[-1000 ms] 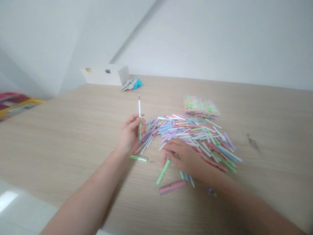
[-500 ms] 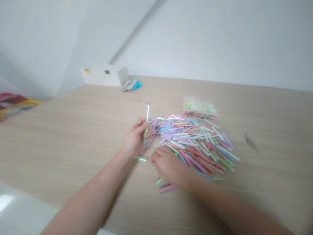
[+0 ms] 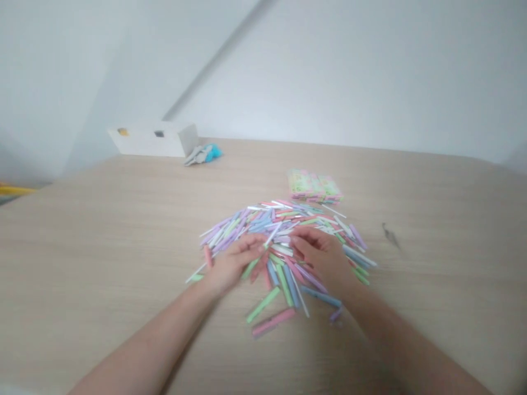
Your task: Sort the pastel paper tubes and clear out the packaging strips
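My left hand (image 3: 236, 263) is closed round a slim pen (image 3: 273, 235) with a green body and a white refill end that points up and to the right. To its right, my right hand (image 3: 323, 255) is curled with thumb and fingertips together over the pile; whether anything small is between them is too blurred to see. Under and around both hands spreads a pile of pen parts (image 3: 304, 222), thin tubes and sticks in white, purple, blue, green and red. A pink tube (image 3: 273, 322) and a green tube (image 3: 263, 305) lie at the near edge.
Behind the pile stands a pink-and-green stack of printed packs or cards (image 3: 315, 186). A long white box (image 3: 148, 144) is at the back left, beside a grey and blue crumpled cloth or glove (image 3: 203, 154). A small dark thin object (image 3: 390, 236) lies right on the wooden table (image 3: 102, 219).
The pen in my left hand has gone from upright to tilted right. My right hand has lifted from the near side of the pile and moved up and right. The view has shifted.
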{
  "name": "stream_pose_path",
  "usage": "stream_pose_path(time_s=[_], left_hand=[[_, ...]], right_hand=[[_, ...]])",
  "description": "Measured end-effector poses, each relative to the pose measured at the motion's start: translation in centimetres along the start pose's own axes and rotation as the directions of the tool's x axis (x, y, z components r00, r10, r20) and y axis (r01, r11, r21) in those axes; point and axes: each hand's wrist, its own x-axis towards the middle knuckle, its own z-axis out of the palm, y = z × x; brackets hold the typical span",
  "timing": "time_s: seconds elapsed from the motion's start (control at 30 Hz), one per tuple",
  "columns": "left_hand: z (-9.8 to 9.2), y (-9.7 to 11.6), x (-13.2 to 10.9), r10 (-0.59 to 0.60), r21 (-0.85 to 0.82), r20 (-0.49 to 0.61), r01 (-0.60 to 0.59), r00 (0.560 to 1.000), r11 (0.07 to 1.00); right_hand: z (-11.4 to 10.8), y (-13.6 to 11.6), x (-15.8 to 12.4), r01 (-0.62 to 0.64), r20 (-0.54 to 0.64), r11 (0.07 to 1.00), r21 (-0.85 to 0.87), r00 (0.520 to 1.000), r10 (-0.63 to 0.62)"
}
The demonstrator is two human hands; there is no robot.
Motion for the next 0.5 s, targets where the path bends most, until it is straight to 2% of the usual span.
stream_pose_path(time_s=[0.07,0.13,0.3,0.5], left_hand=[[0.3,-0.2,-0.2,-0.014,0.035,0.076,0.012,0.997,0.999],[0.4,-0.4,-0.3,-0.03,0.059,0.123,0.023,0.992,0.998],[0.3,-0.8,-0.5,-0.056,0.098,0.17,0.04,0.984,0.994],[0.1,-0.8,-0.6,-0.089,0.131,0.193,0.064,0.977,0.989]], right_hand=[[-0.7,-0.1,-0.5,0.024,-0.041,0.996,0.089,0.999,-0.02],[-1.3,-0.1,-0.9,0.074,-0.068,0.992,0.098,0.995,-0.067],[-2.7,-0.4,-1.2,0.205,-0.126,0.978,-0.047,0.97,-0.21],[-3.6,-1.2,-1.3,0.293,-0.113,0.941,-0.167,0.943,-0.314]])
